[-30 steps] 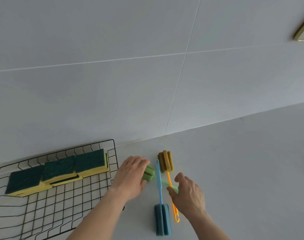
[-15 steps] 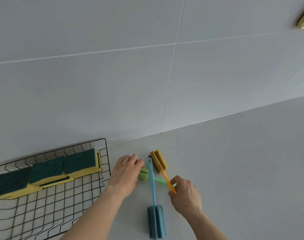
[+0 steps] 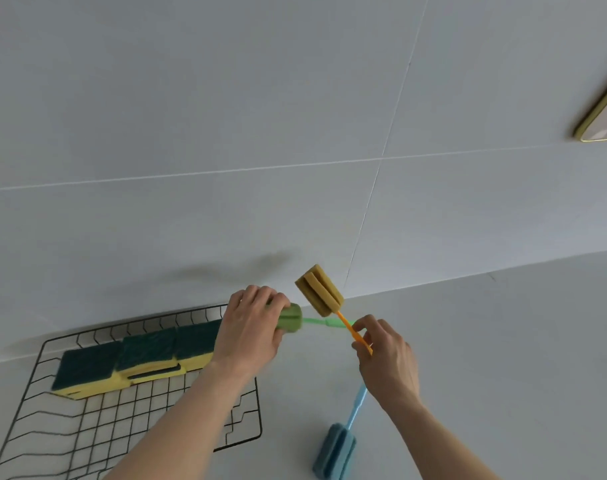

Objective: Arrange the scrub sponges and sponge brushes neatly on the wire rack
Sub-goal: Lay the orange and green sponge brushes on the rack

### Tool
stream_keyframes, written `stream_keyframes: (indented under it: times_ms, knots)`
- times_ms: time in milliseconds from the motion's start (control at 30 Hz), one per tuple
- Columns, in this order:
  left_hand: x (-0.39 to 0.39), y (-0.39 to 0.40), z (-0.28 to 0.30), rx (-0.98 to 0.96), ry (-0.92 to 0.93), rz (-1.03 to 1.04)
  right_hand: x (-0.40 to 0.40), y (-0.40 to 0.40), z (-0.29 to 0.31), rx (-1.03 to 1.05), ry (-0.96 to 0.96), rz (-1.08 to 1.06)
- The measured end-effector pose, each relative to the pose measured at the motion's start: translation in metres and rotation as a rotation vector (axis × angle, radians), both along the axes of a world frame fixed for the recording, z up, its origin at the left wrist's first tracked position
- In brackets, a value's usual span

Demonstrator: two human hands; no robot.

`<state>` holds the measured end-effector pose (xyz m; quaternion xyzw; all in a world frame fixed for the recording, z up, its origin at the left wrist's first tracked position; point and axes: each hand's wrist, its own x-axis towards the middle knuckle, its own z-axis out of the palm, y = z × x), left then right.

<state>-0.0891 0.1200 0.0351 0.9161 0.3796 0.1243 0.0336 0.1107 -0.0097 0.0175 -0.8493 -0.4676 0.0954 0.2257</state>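
My left hand (image 3: 251,329) grips the green sponge head of the green sponge brush (image 3: 290,318), lifted just right of the black wire rack (image 3: 66,431). My right hand (image 3: 386,358) pinches the orange handle of the orange sponge brush (image 3: 319,296), whose yellow-brown head is raised and tilted up toward the wall. The two handles cross between my hands. The blue sponge brush (image 3: 336,452) lies on the counter under my right wrist. Three green-and-yellow scrub sponges (image 3: 135,362) sit in a row along the rack's back edge.
The grey tiled wall (image 3: 295,133) rises right behind the rack and my hands. The grey counter (image 3: 502,375) stretches to the right. A gold-framed object (image 3: 603,119) hangs at the far right of the wall.
Both hands have lifted their brushes off the counter: the green one in my left, the orange one in my right, its head now raised. The blue brush stays on the counter.
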Motion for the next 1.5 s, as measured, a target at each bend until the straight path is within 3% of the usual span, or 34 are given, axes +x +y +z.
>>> stream_keyframes:
  times_ms: [233,633,1000,1233,1500]
  knots:
    - [-0.119,-0.019,-0.005,-0.114,-0.036,0.158,-0.078,0.028,0.009,0.048,-0.048,0.231]
    - [-0.3,-0.041,-0.044,-0.273,-0.014,0.362,-0.231,0.055,-0.021,-0.061,-0.077,0.551]
    - [-0.348,-0.033,-0.088,-0.387,0.028,0.33,-0.287,0.076,-0.055,-0.2,-0.1,0.536]
    - [-0.355,-0.03,-0.099,-0.361,0.03,0.274,-0.299,0.089,-0.069,-0.253,-0.13,0.551]
    - [-0.359,-0.022,-0.091,-0.261,-0.087,0.311,-0.311,0.1,-0.083,-0.283,-0.099,0.58]
